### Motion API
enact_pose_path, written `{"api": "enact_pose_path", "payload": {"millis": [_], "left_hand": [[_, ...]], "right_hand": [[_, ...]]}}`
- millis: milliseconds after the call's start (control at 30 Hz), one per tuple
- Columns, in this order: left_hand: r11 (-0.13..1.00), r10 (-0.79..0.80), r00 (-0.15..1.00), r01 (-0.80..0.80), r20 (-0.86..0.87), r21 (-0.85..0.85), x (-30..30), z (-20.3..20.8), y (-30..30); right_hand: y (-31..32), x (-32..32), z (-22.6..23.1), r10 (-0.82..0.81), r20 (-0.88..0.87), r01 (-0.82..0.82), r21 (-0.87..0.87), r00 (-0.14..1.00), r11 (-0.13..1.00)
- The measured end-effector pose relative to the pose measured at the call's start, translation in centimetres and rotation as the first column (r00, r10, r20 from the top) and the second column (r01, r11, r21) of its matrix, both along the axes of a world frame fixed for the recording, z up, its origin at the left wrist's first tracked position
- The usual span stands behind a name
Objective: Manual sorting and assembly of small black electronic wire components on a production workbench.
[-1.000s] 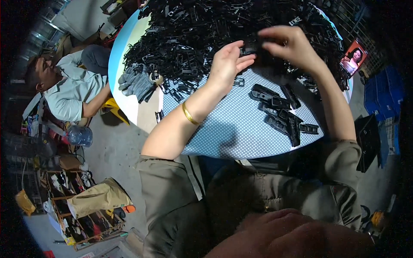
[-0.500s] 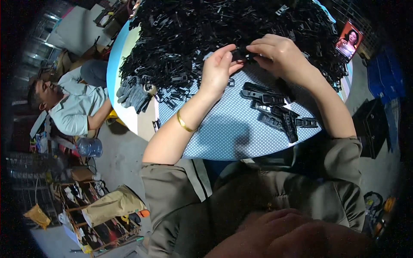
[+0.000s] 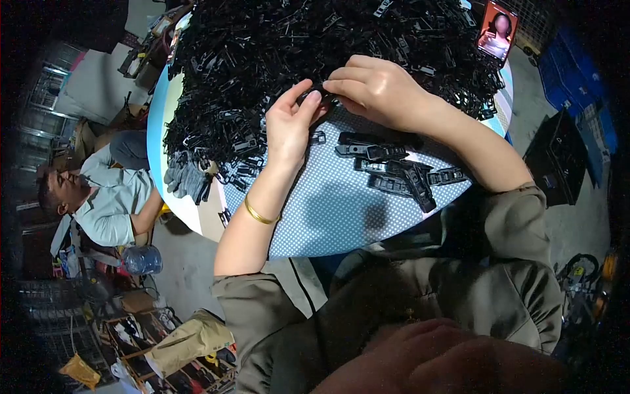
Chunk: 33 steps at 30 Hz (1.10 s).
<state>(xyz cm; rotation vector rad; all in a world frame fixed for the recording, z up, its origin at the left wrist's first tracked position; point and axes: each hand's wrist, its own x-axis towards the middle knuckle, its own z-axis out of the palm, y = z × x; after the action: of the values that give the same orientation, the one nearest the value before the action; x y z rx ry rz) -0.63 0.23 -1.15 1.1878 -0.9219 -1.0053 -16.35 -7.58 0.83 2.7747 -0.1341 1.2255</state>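
Observation:
My left hand (image 3: 289,128) and my right hand (image 3: 377,92) meet at the near edge of a big heap of black plastic parts (image 3: 243,79). Both pinch a small black plastic part (image 3: 323,96) between fingertips and thumbs. Its outline is mostly lost against the dark heap and behind the fingers. On the light dotted table covering (image 3: 315,217), just nearer to me than my right hand, lies a small loose pile of longer black parts (image 3: 394,167). One small black piece (image 3: 317,137) lies close beside my left wrist.
Grey gloves (image 3: 187,178) and a tape roll (image 3: 211,168) lie at the heap's left edge. A phone (image 3: 497,31) with a lit screen stands at the far right. Another person (image 3: 111,197) sits to the left, by a large water bottle (image 3: 142,260). Blue crates (image 3: 571,72) stand on the right.
The view has shifted, so the table sits further left in it. Both hands stay together at the heap's edge, fingertips still pinching the black part, which is now harder to see.

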Motion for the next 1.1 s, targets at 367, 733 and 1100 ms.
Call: {"api": "enact_pose_path", "payload": {"millis": [367, 733, 1100], "left_hand": [[0.986, -0.120, 0.992, 0.113, -0.049, -0.122, 0.6, 0.9, 0.1], [0.954, -0.252, 0.965, 0.236, -0.069, -0.185, 0.0, 1.5, 0.5], [0.641, -0.308, 0.432, 0.753, 0.847, -0.151, -2.8, 0.4, 2.7]], "right_hand": [[-1.2, 0.0, 0.1, -0.011, 0.105, -0.046, 0.531, 0.994, 0.846], [-2.0, -1.3, 1.3, 0.210, -0.016, -0.060, 0.935, 0.978, 0.350], [-4.3, -0.2, -1.4, -0.100, -0.045, 0.110, 0.335, 0.994, 0.936]]}}
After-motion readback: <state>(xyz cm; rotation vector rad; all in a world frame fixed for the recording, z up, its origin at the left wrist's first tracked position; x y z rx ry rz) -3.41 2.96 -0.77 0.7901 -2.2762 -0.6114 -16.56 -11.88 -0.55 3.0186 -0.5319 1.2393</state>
